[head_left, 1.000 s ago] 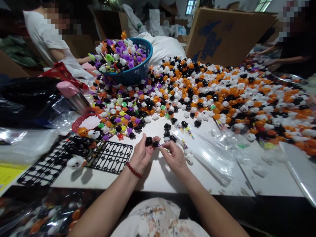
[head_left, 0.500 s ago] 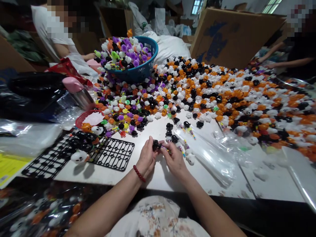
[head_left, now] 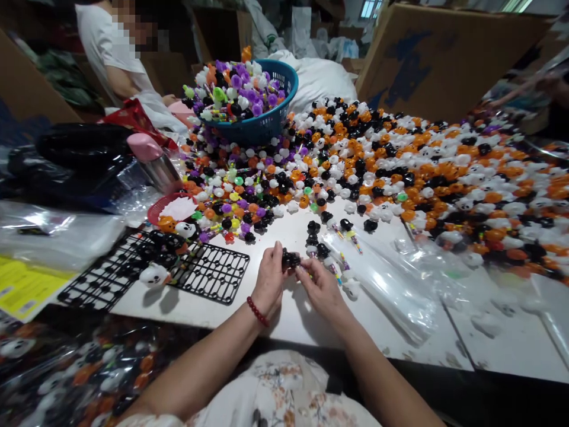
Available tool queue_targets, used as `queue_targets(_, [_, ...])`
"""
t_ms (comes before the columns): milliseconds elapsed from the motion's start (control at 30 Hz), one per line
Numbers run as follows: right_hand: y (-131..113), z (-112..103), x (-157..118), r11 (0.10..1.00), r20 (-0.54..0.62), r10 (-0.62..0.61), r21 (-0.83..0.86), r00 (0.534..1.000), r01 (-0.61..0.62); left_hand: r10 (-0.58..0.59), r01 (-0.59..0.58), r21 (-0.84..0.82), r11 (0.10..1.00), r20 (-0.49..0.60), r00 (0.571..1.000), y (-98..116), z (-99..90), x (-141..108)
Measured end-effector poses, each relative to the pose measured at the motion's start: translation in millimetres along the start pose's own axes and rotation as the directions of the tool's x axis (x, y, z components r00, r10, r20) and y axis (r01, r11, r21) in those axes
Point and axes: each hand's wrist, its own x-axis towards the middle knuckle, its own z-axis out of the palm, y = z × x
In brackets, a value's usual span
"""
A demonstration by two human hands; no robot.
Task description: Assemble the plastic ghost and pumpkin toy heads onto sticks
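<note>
Near the table's front edge, my left hand, with a red bead bracelet at its wrist, is closed on a small black figure. My right hand pinches at the right end of the same figure, its fingertips close to my left fingers. Just beyond my right hand stand several black figures, and sticks with coloured beads lie beside them. A black grid tray is on the left, with a white ghost figure and black figures on it.
A large pile of orange, white and black figures covers the table's back and right. A blue basket of figures, a pink-lidded flask, clear plastic bags and a cardboard box surround it. A person in white is at the back left.
The view has shifted, so most things appear farther right. The black figure between my hands now shows more fully, with my right fingertips at its end.
</note>
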Motion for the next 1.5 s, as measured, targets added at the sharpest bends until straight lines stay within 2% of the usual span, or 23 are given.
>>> queue_targets(133, [-3,-9,-3,0.997,0.015,0.064,0.047,0.998,-0.065,0.097,-0.096,0.169,0.981,0.000,0.995,-7,-9.2,4])
queue_targets(267, [-7,-17,-6,0.995,0.091,0.089,-0.047,0.992,-0.085,0.092,-0.103,0.209,0.973,0.060,0.994,-9,-12.7,-2])
queue_targets(400, [-7,-19,-7,0.997,0.094,0.037,-0.074,0.995,-0.030,0.046,-0.052,0.137,0.989,0.050,0.998,-7,-9.5,-5])
queue_targets(600, [-4,-13,-8,0.998,0.059,-0.014,-0.060,0.998,0.017,0.025,-0.031,0.154,0.988,0.043,0.999,-10,-7.0,-6])
queue_targets(700, [-4,-14,-7,0.999,0.086,-0.030,-0.020,0.996,0.032,0.064,-0.075,0.229,0.971,0.054,0.996,-11,-9.8,-7])
queue_targets(833, [-6,-16,-6,1.000,0.101,-0.019,-0.011,0.995,0.020,0.125,-0.166,0.373,0.913,0.132,0.983,-6,-12.9,-8])
queue_targets(967, [-8,-18,-7,0.999,0.066,0.032,-0.037,0.997,-0.030,0.061,-0.110,0.350,0.930,0.149,0.987,-4,-11.5,-9])
queue_targets(1167, [-9,-16,-8,0.997,0.129,0.071,-0.025,0.989,-0.069,-0.016,0.006,0.270,0.963,0.034,0.999,-9,-9.3,-9])
queue_targets(1367, [-7,-17,-8,0.994,0.064,0.111,-0.013,0.992,-0.111,-0.010,-0.017,0.308,0.951,0.085,0.996,-12,-11.0,-9])
queue_targets(1500, [-8,-15,-10,0.994,0.140,0.099,0.034,0.985,-0.104,-0.011,-0.012,0.324,0.946,0.067,0.998,-12,-10.7,-10])
